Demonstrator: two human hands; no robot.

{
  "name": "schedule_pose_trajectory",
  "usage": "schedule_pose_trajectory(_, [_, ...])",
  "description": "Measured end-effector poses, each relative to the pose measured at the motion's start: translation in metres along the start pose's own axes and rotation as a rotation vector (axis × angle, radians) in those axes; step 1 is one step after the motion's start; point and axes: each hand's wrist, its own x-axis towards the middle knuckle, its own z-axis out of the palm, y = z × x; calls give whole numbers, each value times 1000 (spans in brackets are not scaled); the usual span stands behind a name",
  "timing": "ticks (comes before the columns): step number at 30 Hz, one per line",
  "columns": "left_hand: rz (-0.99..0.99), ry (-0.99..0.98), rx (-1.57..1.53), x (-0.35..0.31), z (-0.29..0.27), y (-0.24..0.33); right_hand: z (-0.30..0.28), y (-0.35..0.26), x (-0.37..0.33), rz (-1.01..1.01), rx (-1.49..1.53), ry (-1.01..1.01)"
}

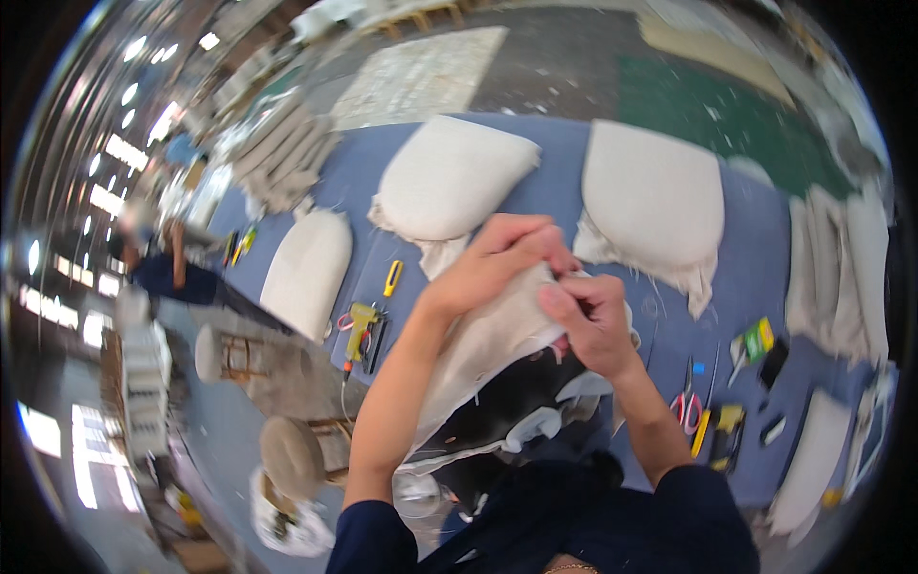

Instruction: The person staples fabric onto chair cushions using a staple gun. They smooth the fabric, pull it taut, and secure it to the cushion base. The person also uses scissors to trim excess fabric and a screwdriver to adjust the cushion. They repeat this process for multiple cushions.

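In front of me I hold a cream fabric cover (497,330) with both hands, close above the blue table. My left hand (502,258) has its fingers closed on the upper edge. Right beside it, my right hand (593,320) pinches the same edge between bent fingers and thumb. Under the fabric a dark hollow (507,407) shows, with loose light cloth (535,429) around it; what lies inside is partly hidden. Farther off lie two padded cream cushions, the left one (459,177) and the right one (655,196), both with frayed fabric edges.
Left on the blue table (555,143) are a narrower cushion (311,273), a yellow knife (393,277) and a yellow glue gun (361,325). To the right lie scissors (687,407), a black-yellow tool (729,435) and folded fabric (832,273). Another person (172,273) stands left near stools (292,457).
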Motion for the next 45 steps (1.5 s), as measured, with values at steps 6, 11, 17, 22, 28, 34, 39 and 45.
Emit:
schedule_pose_trajectory(6, [-73,-43,-85,16,7,-1,-3,-1,-6,3,119,145])
schedule_pose_trajectory(11, [-59,-34,-78,14,2,-5,1,6,-3,-8,137,192])
schedule_pose_trajectory(17, [-33,97,72,6,19,-1,-2,11,-4,-106,90,198])
schedule_pose_trajectory(22, [37,53,136,-1,16,-5,-1,17,-8,-183,104,195])
schedule_pose_trajectory(28, [98,-21,216,-3,23,2,0,13,-23,-206,109,230])
schedule_pose_trajectory(34, [120,-27,332,-12,52,21,-7,-17,-51,-20,36,137])
schedule_pose_trajectory(39, [79,-10,390,-22,82,40,1,-42,-89,-218,-795,343])
schedule_pose_trajectory(45, [64,4,405,-47,107,53,10,-45,-111,-430,-929,407])
